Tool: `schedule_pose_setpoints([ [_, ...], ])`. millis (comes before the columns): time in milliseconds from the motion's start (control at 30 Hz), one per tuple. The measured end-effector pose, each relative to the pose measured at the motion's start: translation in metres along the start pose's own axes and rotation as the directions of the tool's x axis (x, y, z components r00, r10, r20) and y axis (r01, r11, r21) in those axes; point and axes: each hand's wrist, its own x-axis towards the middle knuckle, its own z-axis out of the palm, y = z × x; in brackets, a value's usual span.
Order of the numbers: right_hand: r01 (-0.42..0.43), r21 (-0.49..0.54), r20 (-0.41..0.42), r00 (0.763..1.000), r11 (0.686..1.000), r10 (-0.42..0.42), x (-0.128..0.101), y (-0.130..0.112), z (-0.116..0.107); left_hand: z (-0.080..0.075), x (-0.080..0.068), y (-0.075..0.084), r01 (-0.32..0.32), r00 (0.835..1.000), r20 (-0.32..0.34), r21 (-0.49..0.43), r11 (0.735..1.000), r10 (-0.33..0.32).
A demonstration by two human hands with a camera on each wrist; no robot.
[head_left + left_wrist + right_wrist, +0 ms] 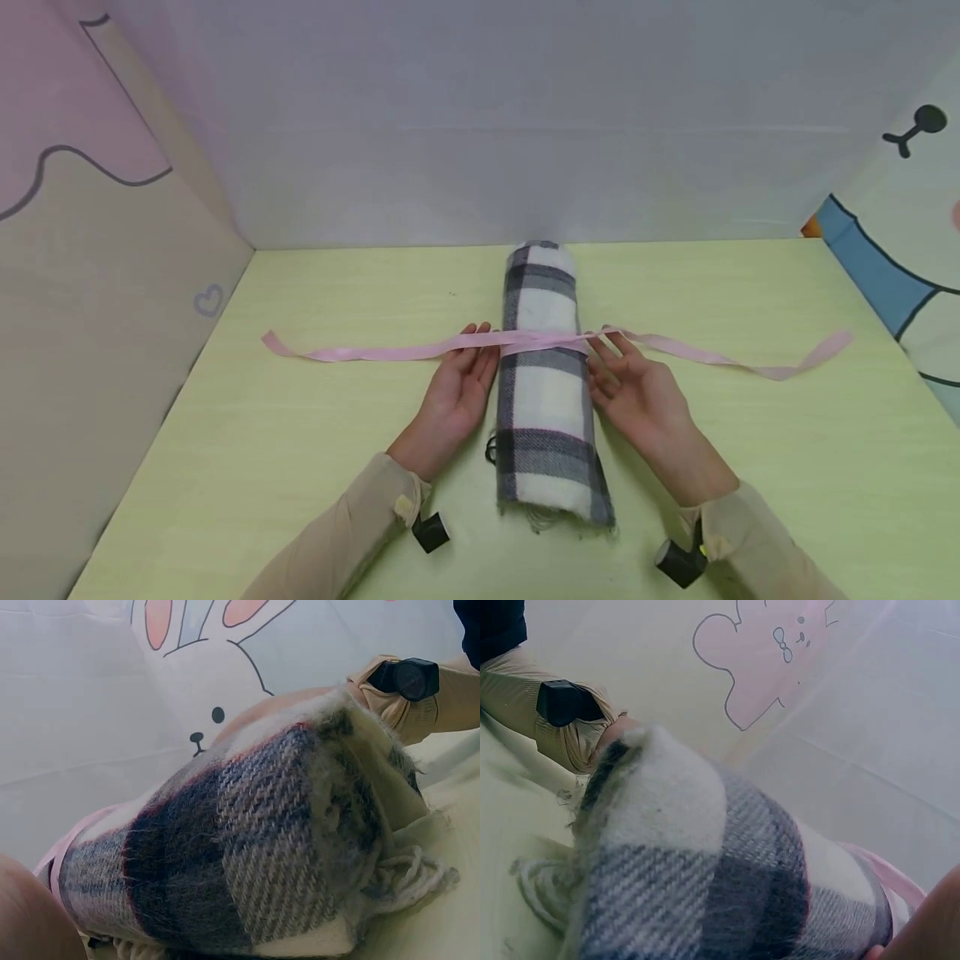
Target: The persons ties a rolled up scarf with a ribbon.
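A pale yellow-green bench (300, 433) fills the scene, boxed in by light panels: a plain greyish one at the back, a pink and beige one with a small heart outline on the left, and one with a blue and white cartoon figure on the right. In the middle of the bench lies a rolled plaid scarf (546, 383), white with grey and dark checks, its length running away from the person and its fringed end nearest the camera. A pink ribbon (360, 352) crosses over the roll about halfway along it, and its two loose tails lie flat on the bench, one stretching far out to the left and the other far out to the right. The left hand (457, 390) rests against the left flank of the roll, fingers extended and lying close together, with the fingertips touching the ribbon where it meets the scarf. The right hand (630, 385) sits against the right flank, fingers straight and slightly spread, its tips under or at the ribbon on that side; whether any finger pinches the ribbon cannot be told. Both hands are apart from each other, with the roll between them. Beige sleeves cover both forearms, and a small black device sits at each wrist. The wrist views show the woolly weave of the scarf (247, 855) close up, with the fringe (409, 874) trailing onto the bench.
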Motion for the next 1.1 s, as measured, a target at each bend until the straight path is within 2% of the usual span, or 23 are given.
schedule_pose_setpoints([
  [167, -0.005, 0.145, -0.005, 1.0, 0.989, 0.005, 0.003, -0.003, -0.004, -0.001, 0.001, 0.001, -0.007, 1.0, 0.022, -0.043, 0.999, 0.008],
  [367, -0.013, 0.199, -0.002, 1.0, 0.98, 0.014, 0.006, -0.001, -0.007, -0.003, 0.002, 0.003, -0.005, 0.999, 0.035, -0.085, 0.996, 0.008],
  [567, -0.015, 0.178, -0.042, 0.999, 0.984, 0.023, 0.004, 0.002, -0.006, -0.004, 0.0, 0.003, -0.001, 0.999, 0.039, -0.105, 0.994, 0.005],
  [733, 0.02, 0.148, -0.049, 0.999, 0.989, -0.013, 0.004, 0.005, -0.005, -0.002, -0.002, 0.004, 0.02, 0.998, 0.056, -0.148, 0.989, -0.011],
  [900, 0.072, 0.115, -0.006, 0.997, 0.991, -0.072, 0.004, 0.007, -0.006, 0.0, -0.002, 0.006, 0.02, 0.998, 0.055, -0.168, 0.986, -0.011],
  [1100, 0.112, 0.149, 0.04, 0.992, 0.982, -0.119, 0.006, 0.008, -0.009, 0.0, -0.003, 0.008, 0.033, 0.996, 0.082, -0.188, 0.982, -0.017],
])
